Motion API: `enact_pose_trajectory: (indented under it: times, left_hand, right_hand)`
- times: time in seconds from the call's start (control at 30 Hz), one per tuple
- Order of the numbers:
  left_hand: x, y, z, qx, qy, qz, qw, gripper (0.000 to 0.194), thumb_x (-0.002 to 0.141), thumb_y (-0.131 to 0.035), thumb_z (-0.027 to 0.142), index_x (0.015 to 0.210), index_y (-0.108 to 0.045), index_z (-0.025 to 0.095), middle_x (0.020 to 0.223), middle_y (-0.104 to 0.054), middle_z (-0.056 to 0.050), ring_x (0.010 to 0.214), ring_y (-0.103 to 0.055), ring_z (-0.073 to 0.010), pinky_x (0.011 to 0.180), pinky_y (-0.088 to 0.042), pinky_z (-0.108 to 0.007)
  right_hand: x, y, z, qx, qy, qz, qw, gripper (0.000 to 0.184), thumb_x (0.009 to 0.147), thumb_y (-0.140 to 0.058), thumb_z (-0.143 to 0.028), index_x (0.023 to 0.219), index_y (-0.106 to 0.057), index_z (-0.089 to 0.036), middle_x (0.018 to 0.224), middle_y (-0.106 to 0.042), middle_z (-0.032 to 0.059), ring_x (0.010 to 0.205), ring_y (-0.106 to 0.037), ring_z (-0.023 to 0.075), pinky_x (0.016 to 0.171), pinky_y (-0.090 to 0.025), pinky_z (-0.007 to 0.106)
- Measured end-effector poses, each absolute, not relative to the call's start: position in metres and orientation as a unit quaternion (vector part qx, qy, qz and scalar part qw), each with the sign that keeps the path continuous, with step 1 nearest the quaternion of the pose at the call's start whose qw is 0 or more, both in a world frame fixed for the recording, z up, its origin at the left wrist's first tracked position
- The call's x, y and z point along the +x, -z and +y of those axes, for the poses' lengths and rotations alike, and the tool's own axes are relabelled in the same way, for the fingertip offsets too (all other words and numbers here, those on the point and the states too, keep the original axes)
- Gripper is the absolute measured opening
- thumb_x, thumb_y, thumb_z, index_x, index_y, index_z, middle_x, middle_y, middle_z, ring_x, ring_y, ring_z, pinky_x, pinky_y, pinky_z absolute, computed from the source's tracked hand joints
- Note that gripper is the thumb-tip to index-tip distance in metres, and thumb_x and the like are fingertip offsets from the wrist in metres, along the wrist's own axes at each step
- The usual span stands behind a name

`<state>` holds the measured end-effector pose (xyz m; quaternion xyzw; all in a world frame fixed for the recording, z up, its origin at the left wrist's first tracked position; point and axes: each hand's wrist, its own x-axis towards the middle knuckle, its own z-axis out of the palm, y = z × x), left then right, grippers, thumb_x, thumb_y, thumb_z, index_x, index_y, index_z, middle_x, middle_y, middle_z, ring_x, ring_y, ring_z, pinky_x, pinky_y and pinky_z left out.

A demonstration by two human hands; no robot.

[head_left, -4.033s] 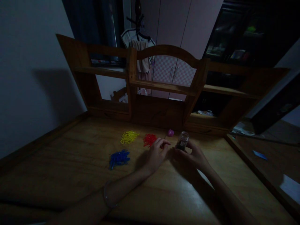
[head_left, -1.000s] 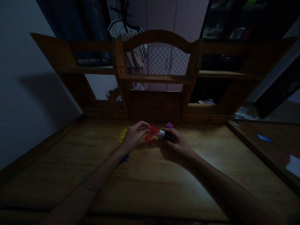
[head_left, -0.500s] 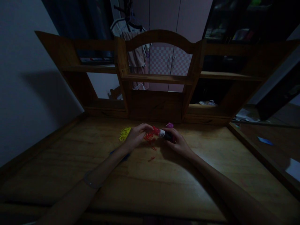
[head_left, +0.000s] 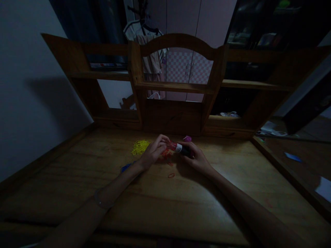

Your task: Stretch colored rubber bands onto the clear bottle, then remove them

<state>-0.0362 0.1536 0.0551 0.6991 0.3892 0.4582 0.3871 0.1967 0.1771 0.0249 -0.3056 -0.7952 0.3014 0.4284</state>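
Note:
My right hand (head_left: 196,157) is wrapped round a small dark bottle (head_left: 185,150) with a white band, which lies tilted with its red end to the left. At that red end, the fingers of my left hand (head_left: 155,150) are pinched on red rubber bands (head_left: 171,145); the fingertips are partly hidden. Below them on the desk is a loose pile of red rubber bands (head_left: 167,155), and a single red rubber band (head_left: 171,175) lies nearer to me. Yellow rubber bands (head_left: 140,147) are heaped left of my left hand. Blue rubber bands (head_left: 126,167) lie partly behind my left forearm.
A purple object (head_left: 187,138) sits beyond my right hand. The wooden desk (head_left: 165,210) ends at a shelf unit (head_left: 172,117) along the back. To the right, a lower surface holds a blue packet (head_left: 292,157) and white paper (head_left: 323,188).
My left hand has shifted slightly right, towards the bottle's red end. The single red band on the desk now lies a little further right and looks like an open loop.

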Motion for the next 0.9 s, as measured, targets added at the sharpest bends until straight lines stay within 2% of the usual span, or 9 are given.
enact_pose_trajectory:
  times: [0.1, 0.27, 0.5, 0.57, 0.67, 0.77, 0.9]
  left_hand:
    - [-0.038, -0.056, 0.156, 0.703, -0.485, 0.400, 0.332, 0.022, 0.092, -0.048, 0.033, 0.107, -0.056, 0.020, 0.103, -0.065, -0.005, 0.098, -0.063, -0.0209, 0.087, -0.047, -0.032]
    - [-0.044, -0.058, 0.157, 0.729, -0.497, 0.411, 0.229, 0.026, 0.094, -0.045, 0.033, 0.094, -0.067, 0.019, 0.095, -0.066, -0.006, 0.096, -0.060, -0.0220, 0.091, -0.045, -0.036]
    - [-0.044, -0.063, 0.155, 0.697, -0.528, 0.437, 0.210, 0.029, 0.096, -0.040, 0.034, 0.091, -0.065, 0.019, 0.094, -0.067, -0.005, 0.093, -0.060, -0.0201, 0.090, -0.044, -0.033]
    - [-0.047, -0.059, 0.161, 0.683, -0.525, 0.462, 0.209, 0.028, 0.096, -0.041, 0.036, 0.097, -0.063, 0.020, 0.095, -0.067, -0.005, 0.094, -0.060, -0.0198, 0.090, -0.044, -0.033]
    - [-0.051, -0.046, 0.173, 0.686, -0.479, 0.501, 0.221, 0.034, 0.096, -0.042, 0.042, 0.115, -0.058, 0.021, 0.113, -0.064, -0.007, 0.108, -0.058, -0.0215, 0.098, -0.042, -0.036]
    - [-0.051, -0.028, 0.184, 0.729, -0.392, 0.507, 0.242, 0.045, 0.096, -0.040, 0.048, 0.132, -0.050, 0.023, 0.138, -0.051, -0.008, 0.130, -0.045, -0.0226, 0.111, -0.031, -0.040]
    - [-0.041, -0.015, 0.194, 0.792, -0.301, 0.460, 0.266, 0.049, 0.098, -0.033, 0.048, 0.141, -0.042, 0.025, 0.150, -0.040, -0.007, 0.139, -0.034, -0.0212, 0.118, -0.021, -0.040]
  right_hand:
    - [0.197, -0.026, 0.176, -0.309, -0.307, -0.789, 0.434, 0.047, 0.082, -0.063, -0.022, 0.128, -0.057, -0.025, 0.123, -0.061, 0.0051, 0.110, -0.058, 0.0225, 0.094, -0.045, 0.037]
    - [0.197, -0.026, 0.177, -0.320, -0.317, -0.781, 0.433, 0.048, 0.080, -0.064, -0.021, 0.128, -0.057, -0.025, 0.122, -0.061, 0.0051, 0.110, -0.057, 0.0227, 0.093, -0.045, 0.037]
    - [0.197, -0.024, 0.178, -0.318, -0.360, -0.758, 0.442, 0.051, 0.077, -0.062, -0.020, 0.128, -0.057, -0.024, 0.123, -0.060, 0.0056, 0.112, -0.057, 0.0230, 0.096, -0.044, 0.037]
    - [0.198, -0.024, 0.179, -0.330, -0.368, -0.748, 0.443, 0.050, 0.077, -0.062, -0.020, 0.127, -0.057, -0.024, 0.122, -0.061, 0.0047, 0.110, -0.057, 0.0228, 0.095, -0.044, 0.037]
    - [0.201, -0.022, 0.181, -0.362, -0.366, -0.728, 0.453, 0.048, 0.075, -0.062, -0.022, 0.123, -0.058, -0.024, 0.117, -0.062, 0.0038, 0.106, -0.058, 0.0233, 0.094, -0.045, 0.038]
    - [0.203, -0.020, 0.184, -0.382, -0.368, -0.708, 0.466, 0.047, 0.074, -0.063, -0.024, 0.120, -0.058, -0.022, 0.116, -0.063, 0.0041, 0.107, -0.058, 0.0242, 0.094, -0.044, 0.038]
    - [0.203, -0.021, 0.185, -0.374, -0.381, -0.701, 0.473, 0.046, 0.073, -0.064, -0.023, 0.118, -0.059, -0.022, 0.116, -0.063, 0.0044, 0.108, -0.057, 0.0241, 0.097, -0.042, 0.038]
